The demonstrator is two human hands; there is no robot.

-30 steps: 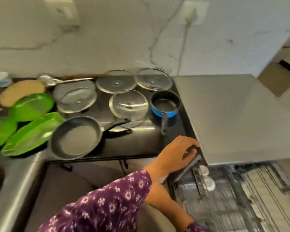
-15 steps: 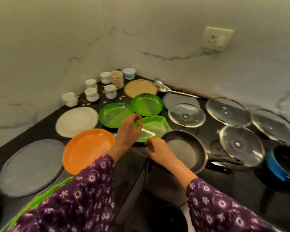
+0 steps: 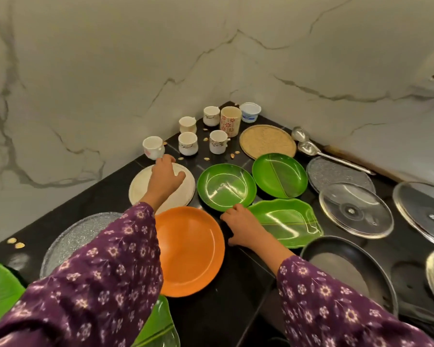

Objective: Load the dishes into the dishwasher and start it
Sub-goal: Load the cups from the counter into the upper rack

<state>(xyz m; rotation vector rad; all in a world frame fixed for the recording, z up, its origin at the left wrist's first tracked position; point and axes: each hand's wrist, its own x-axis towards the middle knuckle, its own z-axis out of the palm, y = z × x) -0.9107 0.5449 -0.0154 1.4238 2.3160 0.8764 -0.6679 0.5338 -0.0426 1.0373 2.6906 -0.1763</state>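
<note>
Left hand (image 3: 166, 180) lies loose-fingered over the white plate (image 3: 186, 194), gripping nothing, fingertips just short of a white cup (image 3: 152, 147). Right hand (image 3: 244, 227) rests relaxed on the worktop (image 3: 211, 319), fingertips touching the round green plate (image 3: 226, 187) just beyond. Cup markings are unreadable.

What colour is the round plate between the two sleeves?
Plain orange; the plate shows best in the head view.

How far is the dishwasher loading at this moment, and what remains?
Done: nothing visible; the dishwasher is out of view. In hand: the left hand reaches over the cream plate toward a white cup; the right hand touches the round green plate's rim. Left: the other cups, orange plate, glass lid and pan sit on the counter.
</note>
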